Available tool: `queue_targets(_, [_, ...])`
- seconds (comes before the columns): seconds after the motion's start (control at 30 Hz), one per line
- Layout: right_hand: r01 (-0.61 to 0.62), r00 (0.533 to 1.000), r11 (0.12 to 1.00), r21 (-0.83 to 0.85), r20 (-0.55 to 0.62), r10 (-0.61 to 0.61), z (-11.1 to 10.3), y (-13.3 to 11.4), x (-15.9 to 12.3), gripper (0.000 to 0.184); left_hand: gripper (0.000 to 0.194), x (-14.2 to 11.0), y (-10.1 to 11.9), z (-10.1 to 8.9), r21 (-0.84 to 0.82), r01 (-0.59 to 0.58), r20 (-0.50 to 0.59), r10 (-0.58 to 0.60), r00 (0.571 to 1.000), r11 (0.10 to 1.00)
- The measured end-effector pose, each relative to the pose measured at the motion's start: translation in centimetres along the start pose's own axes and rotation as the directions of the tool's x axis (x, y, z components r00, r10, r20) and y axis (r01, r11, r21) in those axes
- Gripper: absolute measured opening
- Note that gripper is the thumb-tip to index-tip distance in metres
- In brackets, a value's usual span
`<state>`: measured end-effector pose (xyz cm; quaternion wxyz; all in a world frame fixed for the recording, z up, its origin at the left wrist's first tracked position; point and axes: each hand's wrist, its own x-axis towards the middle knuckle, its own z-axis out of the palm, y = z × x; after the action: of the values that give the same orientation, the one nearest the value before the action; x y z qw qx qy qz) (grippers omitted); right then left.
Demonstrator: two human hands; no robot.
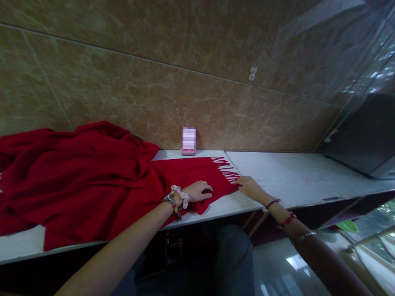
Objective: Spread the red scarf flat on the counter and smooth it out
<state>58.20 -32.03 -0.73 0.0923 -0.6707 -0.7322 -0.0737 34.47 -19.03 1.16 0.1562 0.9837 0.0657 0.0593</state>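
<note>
A large red scarf (80, 181) with a fringed end (226, 168) lies spread and bunched over the white counter (296, 176). My left hand (200, 191) rests palm down on the scarf near its front edge, fingers lying flat. My right hand (248, 186) touches the fringe at the scarf's right end, fingers stretched out along the counter. Both wrists wear bracelets, and a pale scrunchie sits on the left one.
A small pink-and-white box (189, 141) stands against the brown marble wall (185, 82) behind the scarf. A dark appliance (364, 135) occupies the counter's far right. Below the counter edge are my dark trousers (228, 259) and a glossy floor.
</note>
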Motion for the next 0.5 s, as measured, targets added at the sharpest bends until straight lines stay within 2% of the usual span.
queue_targets(0.1, [-0.030,0.999,0.990,-0.137,-0.028,0.026,-0.9,0.6,-0.7,0.025,0.028,0.0,0.0,0.3,0.002,-0.006,-0.022,0.006,1.000,1.000])
queue_targets(0.2, [-0.129,0.991,0.958,-0.255,-0.072,0.114,-1.5,1.5,-1.8,0.023,0.025,0.0,0.0,0.5,0.031,-0.002,-0.036,0.003,0.999,1.000])
queue_targets(0.3, [-0.204,0.978,0.926,-0.317,-0.034,0.204,-2.0,2.9,-2.8,0.024,0.026,0.1,0.1,0.4,0.054,-0.016,-0.009,0.016,1.000,0.998])
queue_targets(0.4, [-0.266,0.961,0.914,-0.307,-0.010,0.276,-2.8,4.2,-3.2,0.031,0.025,0.3,0.0,-0.1,0.022,-0.046,0.012,0.046,0.999,0.999])
queue_targets(0.5, [-0.287,0.958,0.939,-0.191,-0.061,0.280,-3.6,4.2,-2.1,0.038,0.029,0.7,-0.3,-0.2,0.047,0.048,-0.091,-0.044,0.995,0.998])
